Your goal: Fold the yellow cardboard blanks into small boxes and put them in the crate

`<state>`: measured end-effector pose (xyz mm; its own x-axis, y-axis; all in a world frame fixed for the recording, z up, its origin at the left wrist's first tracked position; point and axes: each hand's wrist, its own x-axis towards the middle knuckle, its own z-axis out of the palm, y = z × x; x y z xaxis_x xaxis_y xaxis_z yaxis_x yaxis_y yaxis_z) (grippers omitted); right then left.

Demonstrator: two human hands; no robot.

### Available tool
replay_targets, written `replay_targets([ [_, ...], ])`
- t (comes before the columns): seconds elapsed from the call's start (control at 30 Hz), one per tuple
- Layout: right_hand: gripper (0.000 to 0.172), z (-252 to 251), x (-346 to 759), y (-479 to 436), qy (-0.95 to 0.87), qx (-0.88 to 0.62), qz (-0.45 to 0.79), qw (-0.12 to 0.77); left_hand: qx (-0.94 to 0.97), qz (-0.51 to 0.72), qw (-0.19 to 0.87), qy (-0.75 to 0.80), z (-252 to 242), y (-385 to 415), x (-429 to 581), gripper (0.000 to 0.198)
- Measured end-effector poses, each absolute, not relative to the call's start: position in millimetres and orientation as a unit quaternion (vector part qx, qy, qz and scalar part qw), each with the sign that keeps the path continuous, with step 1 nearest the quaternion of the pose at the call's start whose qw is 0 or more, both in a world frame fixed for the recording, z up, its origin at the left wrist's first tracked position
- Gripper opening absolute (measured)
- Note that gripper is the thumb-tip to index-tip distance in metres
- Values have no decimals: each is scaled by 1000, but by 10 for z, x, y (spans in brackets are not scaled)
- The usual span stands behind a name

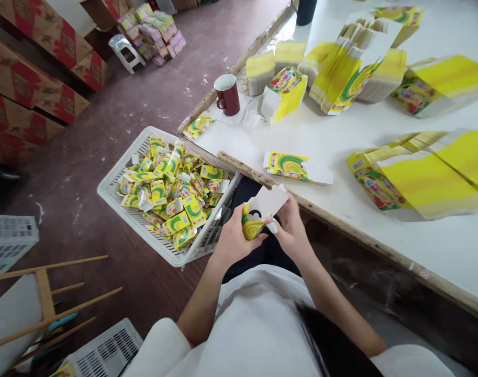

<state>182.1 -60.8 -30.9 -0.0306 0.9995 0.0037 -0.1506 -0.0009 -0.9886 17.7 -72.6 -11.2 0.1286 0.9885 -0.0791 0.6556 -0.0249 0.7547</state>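
Between my two hands, above my lap, is a small yellow-green printed carton [254, 222] with a white inner flap raised. My left hand [239, 233] is closed around its printed side. The fingers of my right hand [291, 222] pinch the white flap end, thumb pressed on the card. On the table edge just beyond lies a flat unfolded carton [288, 165] of the same print. To the left, a white plastic basket [117, 201] holds a heap of similar small yellow cartons [176, 196].
Stacks of flat yellow cartons [427, 178] stand on the white table [427, 246], with more bundles [260, 70] farther back. A maroon mug [228, 97] sits near the table's wooden edge. A wooden chair [46, 298] lies lower left. Cardboard boxes [30, 73] are piled upper left.
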Motion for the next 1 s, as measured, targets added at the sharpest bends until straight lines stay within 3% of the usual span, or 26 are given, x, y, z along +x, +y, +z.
replay_targets([
  [0.1, 53, -284, 1783, -559, -298, -372, 746, 465, 709, 252, 303, 585, -163, -743, 202, 88],
  [0.27, 47, -258, 1788, -511, -250, -363, 787, 432, 766, 260, 258, 528, -183, -724, 163, 70],
  [0.43, 62, -317, 1839, -574, -482, -349, 673, 440, 741, 262, 311, 533, -258, -685, 172, 70],
  [0.57, 51, -371, 1875, -575, -640, -375, 501, 446, 693, 303, 294, 585, -342, -655, 191, 83],
  [0.67, 49, -411, 1921, -537, -663, -414, 417, 464, 686, 319, 233, 611, -322, -649, 150, 73],
  [0.77, 44, -442, 1999, -491, -714, -405, 384, 422, 706, 307, 234, 593, -226, -656, 73, 59],
  [1.0, 26, -417, 2188, -372, -771, -326, 422, 350, 731, 274, 251, 573, -28, -620, -24, 58],
])
